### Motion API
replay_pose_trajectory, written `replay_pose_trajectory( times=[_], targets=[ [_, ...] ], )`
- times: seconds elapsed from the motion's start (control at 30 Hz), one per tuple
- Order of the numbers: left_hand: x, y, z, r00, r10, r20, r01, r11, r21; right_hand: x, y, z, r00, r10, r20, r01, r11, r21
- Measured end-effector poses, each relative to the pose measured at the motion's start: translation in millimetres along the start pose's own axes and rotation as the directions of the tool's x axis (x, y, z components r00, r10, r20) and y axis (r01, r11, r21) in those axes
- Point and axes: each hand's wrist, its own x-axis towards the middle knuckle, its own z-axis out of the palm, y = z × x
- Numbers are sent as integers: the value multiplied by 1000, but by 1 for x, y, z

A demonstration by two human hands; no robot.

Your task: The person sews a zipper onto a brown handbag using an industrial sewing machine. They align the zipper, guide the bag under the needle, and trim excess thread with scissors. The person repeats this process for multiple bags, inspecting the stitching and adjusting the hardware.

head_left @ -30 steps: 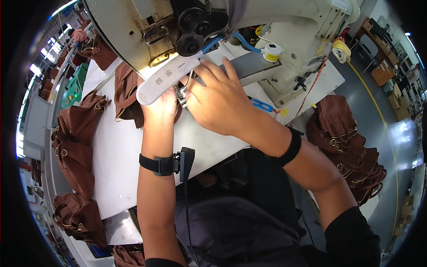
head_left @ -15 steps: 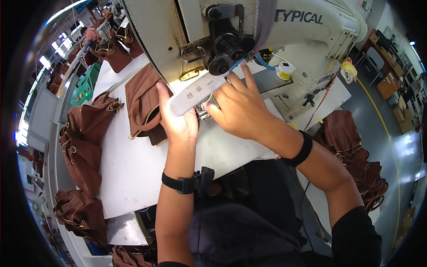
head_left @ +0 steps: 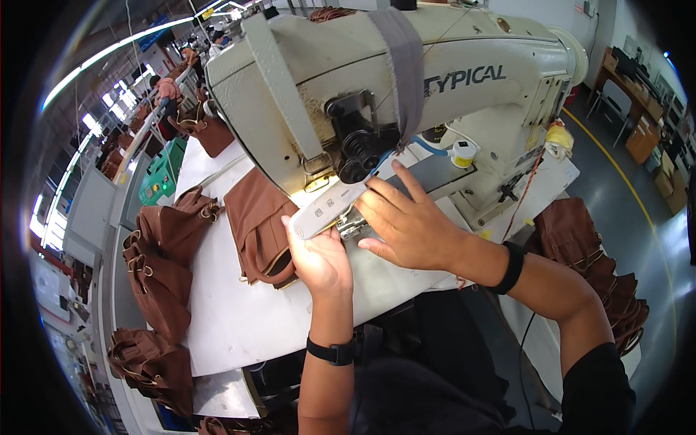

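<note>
Left hand (head_left: 321, 262): fingers partly hidden by white lamp (head_left: 324, 214); grip unverified. Brown bag (head_left: 250, 225): partly obscured by sewing machine (head_left: 471, 51). Another bag (head_left: 223, 426), past tabletop's (head_left: 239, 326) near left corner: cut off below. Distant workers (head_left: 167, 90): too small for detail.

From the wearer's head, through the left fisheye camera, we look down and forward, close above the bare left hand (head_left: 322, 261) and bare right hand (head_left: 407, 228); the cream metal sewing machine (head_left: 478, 51) stands ahead, and straight edges bow near our rim.
</note>
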Motion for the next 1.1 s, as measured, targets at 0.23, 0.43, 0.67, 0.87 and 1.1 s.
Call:
replay_pose_trajectory(
  times=[0.23, 0.43, 0.67, 0.87, 1.1],
  targets=[
    [-15, 5, 4, 999, -13, -48, 14, 1000, 25, -8, 8, -1, 993, -102, -54, 104, 994, 35],
    [-17, 1, 1, 999, -14, -46, 13, 1000, -28, -6, 11, 2, 984, -83, -158, 104, 986, 128],
    [-15, -10, -3, 993, 57, -100, -47, 993, 107, 10, 8, 13, 969, 116, -218, -84, 985, 153],
    [-5, -24, -5, 998, -32, -63, 42, 986, 159, 29, -4, 23, 888, 388, -245, -338, 914, 224],
    [7, -22, -17, 993, -113, 24, 110, 988, 105, 40, -6, 36, 933, 354, -68, -360, 924, -126]
  ],
)
